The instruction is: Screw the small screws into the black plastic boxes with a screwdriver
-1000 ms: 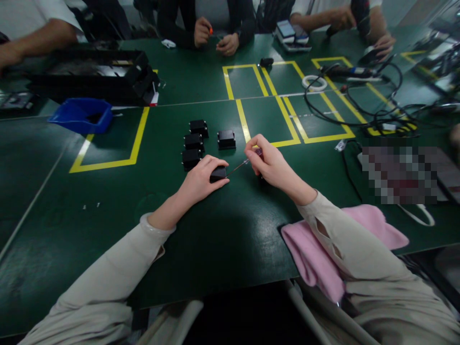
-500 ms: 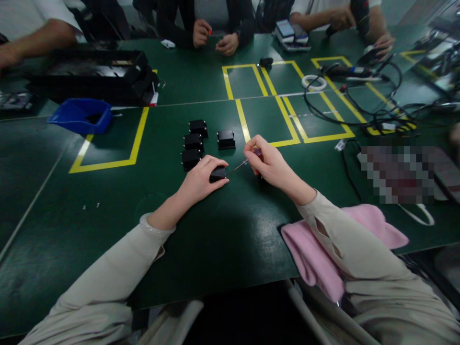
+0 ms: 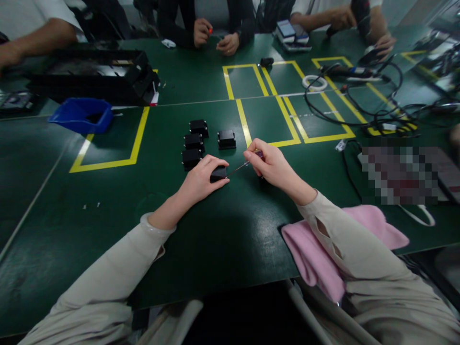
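Note:
My left hand grips a small black box on the green table, thumb on its near side and fingers over the far side. In my right hand is a screwdriver, pinched by its handle. The thin metal shaft slants down to the left, its tip at the right end of the held box; whether it touches a screw is too small to tell. Beyond my left hand stand similar black boxes in a column, and another black box sits to their right.
At the left are a blue scoop-shaped bin and stacked black trays. A pink cloth lies under my right forearm. Cables tangle at the right, near a white ring. Co-workers' hands are across the table.
My right hand and the screwdriver handle have dipped very slightly. The left hand's hold on the black box is the same.

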Demonstrator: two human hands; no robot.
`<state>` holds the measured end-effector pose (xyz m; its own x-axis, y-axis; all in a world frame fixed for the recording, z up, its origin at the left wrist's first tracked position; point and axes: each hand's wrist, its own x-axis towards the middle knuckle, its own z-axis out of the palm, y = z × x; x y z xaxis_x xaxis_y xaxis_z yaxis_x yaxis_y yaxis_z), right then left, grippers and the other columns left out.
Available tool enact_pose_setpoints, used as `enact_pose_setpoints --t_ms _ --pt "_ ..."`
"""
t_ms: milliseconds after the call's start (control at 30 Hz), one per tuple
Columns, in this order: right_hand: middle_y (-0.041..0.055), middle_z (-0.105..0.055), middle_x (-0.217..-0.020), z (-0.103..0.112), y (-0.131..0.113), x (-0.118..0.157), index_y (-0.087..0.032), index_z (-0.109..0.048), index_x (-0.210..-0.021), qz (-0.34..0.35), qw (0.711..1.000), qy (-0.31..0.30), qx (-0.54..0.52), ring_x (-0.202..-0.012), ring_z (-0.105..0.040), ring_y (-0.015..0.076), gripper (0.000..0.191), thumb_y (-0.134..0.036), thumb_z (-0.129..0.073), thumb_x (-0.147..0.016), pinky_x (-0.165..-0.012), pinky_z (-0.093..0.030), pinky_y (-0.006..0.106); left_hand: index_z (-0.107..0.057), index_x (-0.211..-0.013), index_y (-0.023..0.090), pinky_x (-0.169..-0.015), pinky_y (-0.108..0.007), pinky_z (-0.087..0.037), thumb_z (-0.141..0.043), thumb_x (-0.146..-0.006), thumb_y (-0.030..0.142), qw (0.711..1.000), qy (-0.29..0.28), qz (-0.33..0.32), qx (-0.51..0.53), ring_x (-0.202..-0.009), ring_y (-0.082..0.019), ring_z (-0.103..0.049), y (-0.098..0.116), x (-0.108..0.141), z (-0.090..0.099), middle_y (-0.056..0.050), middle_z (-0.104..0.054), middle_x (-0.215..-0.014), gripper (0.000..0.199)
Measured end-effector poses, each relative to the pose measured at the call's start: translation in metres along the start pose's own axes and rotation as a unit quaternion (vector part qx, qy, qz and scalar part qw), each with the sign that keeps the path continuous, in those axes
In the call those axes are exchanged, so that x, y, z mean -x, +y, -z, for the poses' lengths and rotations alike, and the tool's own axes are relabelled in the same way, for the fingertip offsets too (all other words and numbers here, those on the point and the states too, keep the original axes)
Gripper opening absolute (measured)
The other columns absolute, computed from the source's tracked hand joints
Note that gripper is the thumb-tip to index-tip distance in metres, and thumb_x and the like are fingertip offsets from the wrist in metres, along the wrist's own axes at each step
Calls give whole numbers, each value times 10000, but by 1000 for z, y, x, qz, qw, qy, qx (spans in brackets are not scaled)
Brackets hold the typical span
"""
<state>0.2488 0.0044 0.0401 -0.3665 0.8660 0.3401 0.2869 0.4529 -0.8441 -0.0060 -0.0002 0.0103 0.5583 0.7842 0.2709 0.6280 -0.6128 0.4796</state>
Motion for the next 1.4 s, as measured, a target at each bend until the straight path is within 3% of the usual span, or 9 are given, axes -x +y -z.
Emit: enact_pose_setpoints --t_ms 167,333,533,700,900,1133,1267,1400 --pt "-87 -492 -642 -1 1 0 -230 -468 -992 5 1000 -7 -21 -497 -457 89 104 -270 -525 -1069 -573 -356 274 -638 -1276 192 -1049 -474 -552 -748 -961 310 1000 -4 3 -6 -1198 -299 -658 0 0 0 -112 -666 -1252 354" --pt "-55 -499 -673 -1 1 0 -227 -478 -902 5 1000 -2 -4 -574 -459 101 248 -382 -571 -1072 -574 -332 274 -629 -1282 204 -1052 -471 -550 -739 -969 319 1000 -8 4 -8 -1208 -295 -656 0 0 1 -108 -665 -1266 352" --pt "-76 -498 -677 -1 1 1 -231 -474 -1038 7 1000 -3 -15 -551 -469 99 81 -266 -545 -1058 -587 -360 272 -634 -1281 198 -1058 -465 -545 -736 -968 315 1000 -2 0 -4 -1208 -296 -655 -1 0 0 -110 -664 -1259 349" --pt "-51 -495 -686 0 -1 1 -226 -484 -927 5 1000 -3 -4 -596 -460 107 203 -348 -570 -1065 -578 -331 274 -637 -1275 183 -1050 -471 -548 -735 -968 320 1000 -2 -6 -3 -1200 -303 -658 -1 0 0 -119 -666 -1244 350" --pt "-64 -502 -700 -1 -1 1 -230 -467 -1009 12 1000 -1 -6 -590 -485 104 95 -219 -551 -1053 -604 -360 271 -627 -1277 207 -1063 -469 -544 -737 -966 331 1000 -5 1 -3 -1206 -293 -656 -1 0 0 -106 -665 -1257 353" --pt "-85 -462 -600 -1 -1 1 -239 -465 -942 -10 1000 -9 -5 -499 -446 106 180 -334 -527 -1082 -574 -346 283 -626 -1280 213 -1070 -479 -544 -717 -973 337 1000 -8 8 -1 -1217 -297 -652 1 0 1 -108 -664 -1265 344" --pt "-74 -512 -676 -1 -3 1 -236 -471 -1047 0 1000 3 -9 -561 -490 117 60 -250 -529 -1047 -613 -369 283 -636 -1269 224 -1076 -485 -543 -721 -965 339 1000 -7 14 5 -1213 -301 -652 2 -1 1 -104 -668 -1258 336" --pt "-42 -524 -705 -1 -3 0 -231 -484 -937 1 1000 8 -2 -624 -493 125 180 -351 -551 -1053 -617 -352 288 -637 -1269 221 -1070 -482 -545 -725 -963 338 1000 -5 14 5 -1206 -298 -653 1 -1 1 -103 -668 -1257 339"
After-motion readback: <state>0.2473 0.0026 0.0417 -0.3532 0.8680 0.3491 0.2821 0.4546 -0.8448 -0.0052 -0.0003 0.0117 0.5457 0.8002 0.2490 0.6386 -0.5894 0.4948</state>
